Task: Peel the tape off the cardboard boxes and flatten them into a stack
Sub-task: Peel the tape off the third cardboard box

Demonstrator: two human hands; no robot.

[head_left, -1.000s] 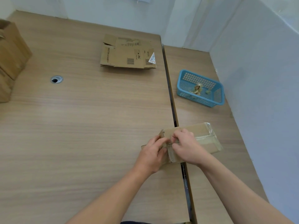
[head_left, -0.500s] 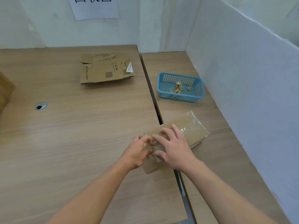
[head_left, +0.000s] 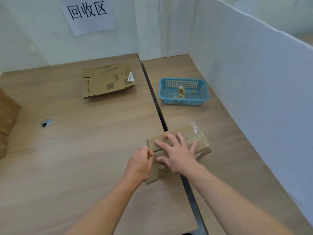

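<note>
A person works on a small cardboard box (head_left: 185, 131) lying across the gap between two wooden worktops (head_left: 67, 150), near the right of the scene. The right hand (head_left: 179, 153) lies flat on the box's top, fingers straight and spread wide, pressing down and holding nothing. The left hand (head_left: 140, 164) has a narrow grip, thumb and curled fingertips pinching the box's left end where the flap seam runs out; whether a strip of tape sits between them cannot be told. Clear tape (head_left: 199, 134) wraps the box's far right end, glossy and wrinkled. At the far centre, well apart from the hands, a flattened box (head_left: 106, 82) lies printed side up. On the right worktop a blue plastic basket (head_left: 183, 102) holds a few crumpled tape scraps (head_left: 181, 92). More brown cardboard boxes (head_left: 6, 116) stand at the left edge, near a cable hole (head_left: 45, 123), and a paper sign (head_left: 88, 14) hangs on the far wall.
</note>
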